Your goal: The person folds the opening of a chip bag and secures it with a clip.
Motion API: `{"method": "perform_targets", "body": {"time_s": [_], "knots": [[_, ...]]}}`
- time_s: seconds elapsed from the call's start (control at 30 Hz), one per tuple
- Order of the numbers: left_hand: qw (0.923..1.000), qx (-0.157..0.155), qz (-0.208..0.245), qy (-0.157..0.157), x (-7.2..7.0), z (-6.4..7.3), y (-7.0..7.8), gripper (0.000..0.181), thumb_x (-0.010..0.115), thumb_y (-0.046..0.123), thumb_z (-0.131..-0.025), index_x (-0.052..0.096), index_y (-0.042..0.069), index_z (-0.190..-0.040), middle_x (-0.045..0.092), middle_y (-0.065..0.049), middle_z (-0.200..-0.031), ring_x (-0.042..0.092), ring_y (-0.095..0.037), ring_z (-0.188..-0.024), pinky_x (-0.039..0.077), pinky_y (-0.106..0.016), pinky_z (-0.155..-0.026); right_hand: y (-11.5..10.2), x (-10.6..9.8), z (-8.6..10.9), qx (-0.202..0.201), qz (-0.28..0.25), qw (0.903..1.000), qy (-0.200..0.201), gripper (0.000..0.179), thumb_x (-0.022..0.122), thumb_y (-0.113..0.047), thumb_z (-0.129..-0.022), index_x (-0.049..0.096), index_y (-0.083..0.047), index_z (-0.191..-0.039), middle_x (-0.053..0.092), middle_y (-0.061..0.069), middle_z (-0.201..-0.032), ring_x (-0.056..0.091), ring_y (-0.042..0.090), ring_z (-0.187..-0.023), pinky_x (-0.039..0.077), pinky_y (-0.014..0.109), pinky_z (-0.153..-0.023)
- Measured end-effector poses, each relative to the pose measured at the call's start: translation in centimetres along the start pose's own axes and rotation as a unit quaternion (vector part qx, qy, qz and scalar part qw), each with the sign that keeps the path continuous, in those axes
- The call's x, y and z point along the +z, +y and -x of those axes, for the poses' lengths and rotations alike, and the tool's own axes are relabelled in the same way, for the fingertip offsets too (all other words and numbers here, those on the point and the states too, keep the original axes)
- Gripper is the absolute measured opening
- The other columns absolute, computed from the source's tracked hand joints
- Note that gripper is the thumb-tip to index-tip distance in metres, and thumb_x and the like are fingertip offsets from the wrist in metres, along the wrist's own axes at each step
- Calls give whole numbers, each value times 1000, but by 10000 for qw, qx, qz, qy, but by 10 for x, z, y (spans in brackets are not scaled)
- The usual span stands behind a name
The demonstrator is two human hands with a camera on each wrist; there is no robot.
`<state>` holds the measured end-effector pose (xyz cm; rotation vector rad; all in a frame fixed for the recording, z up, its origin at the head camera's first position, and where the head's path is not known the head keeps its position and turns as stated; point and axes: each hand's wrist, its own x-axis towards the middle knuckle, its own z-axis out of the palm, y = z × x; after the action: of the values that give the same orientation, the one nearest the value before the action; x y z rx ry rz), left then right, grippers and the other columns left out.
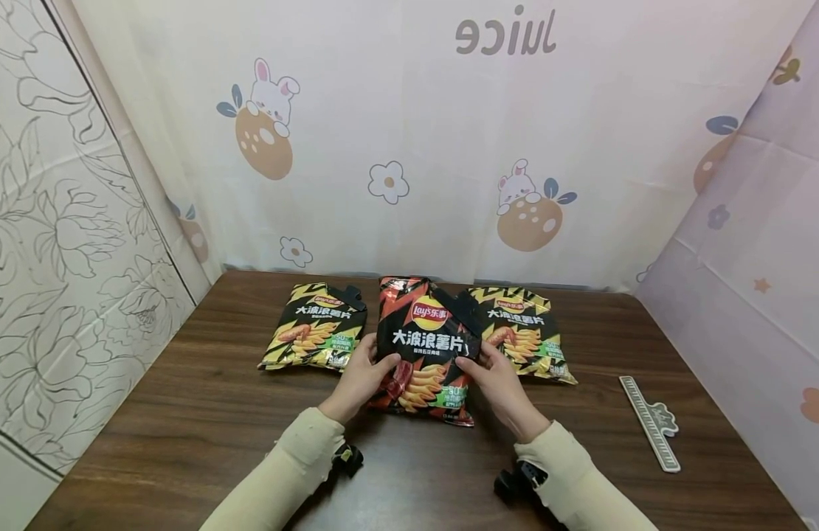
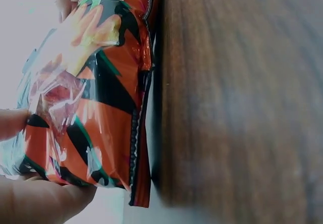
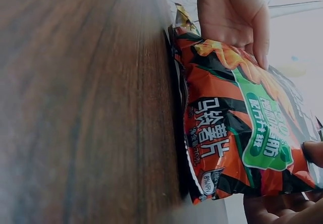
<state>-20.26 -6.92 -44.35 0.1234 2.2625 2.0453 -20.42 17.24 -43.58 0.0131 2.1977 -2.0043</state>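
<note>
A red-and-black Lay's potato chip bag [image 1: 426, 354] is tilted up at the middle of the table. My left hand [image 1: 360, 376] grips its left side, thumb on the front. On the opposite side my right hand [image 1: 501, 385] holds the bag the same way. A black bag clip [image 1: 459, 310] sits slantwise across the bag's upper right corner. In the left wrist view the chip bag [image 2: 106, 93] shows its lower edge close over the wood, with left-hand fingers [image 2: 48, 199] around the side. The right wrist view shows the bag's printed lower front [image 3: 227, 98].
A yellow-and-black chip bag [image 1: 310, 335] with a black clip [image 1: 347, 296] on its corner lies to the left. Another yellow-and-black bag [image 1: 529, 335] lies behind my right hand. On the right of the brown table [image 1: 184, 442] is a loose white clip [image 1: 651, 424]. A printed curtain [image 1: 436, 110] hangs behind.
</note>
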Motion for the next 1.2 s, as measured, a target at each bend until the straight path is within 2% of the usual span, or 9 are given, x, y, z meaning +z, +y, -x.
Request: {"method": "perform_targets", "body": {"time_s": [0.2,0.5,0.73,1.0,1.2], "knots": [[9999,3,50,160,-1,0,1,51,64,22,-96,43,3,-139,58,-20,-132,59,-27,-116,52,-34,-88,0,2,-6,-12,63,9998,165,54,63,-15,-97,42,-7,-146,53,21,-141,61,15,-115,52,24,-92],[9994,22,-45,328,-1,-2,-4,49,60,13,-98,41,1,-141,52,-21,-135,55,-33,-122,52,-41,-92,0,2,-14,124,-35,9997,208,54,61,-17,-98,41,-10,-148,50,17,-144,56,22,-123,50,35,-100],[9983,22,-275,514,1,-5,-2,46,57,12,-99,42,2,-141,52,-19,-136,53,-33,-123,48,-45,-96,-2,3,-19,16,62,9998,166,52,61,-17,-98,42,-9,-146,52,19,-142,60,19,-116,52,31,-94],[9982,-185,-224,523,1,-11,-1,48,55,11,-100,39,4,-145,51,-19,-136,53,-31,-122,50,-40,-92,-4,4,-27,21,306,9993,224,51,61,-19,-98,43,-10,-145,52,20,-142,59,24,-119,52,32,-94],[9971,-236,-185,706,4,-15,2,46,55,10,-100,41,5,-143,53,-17,-135,56,-29,-117,50,-36,-88,-4,5,-34,-52,538,9981,284,48,60,-19,-98,44,-8,-142,54,20,-140,57,27,-122,51,36,-98]]}}
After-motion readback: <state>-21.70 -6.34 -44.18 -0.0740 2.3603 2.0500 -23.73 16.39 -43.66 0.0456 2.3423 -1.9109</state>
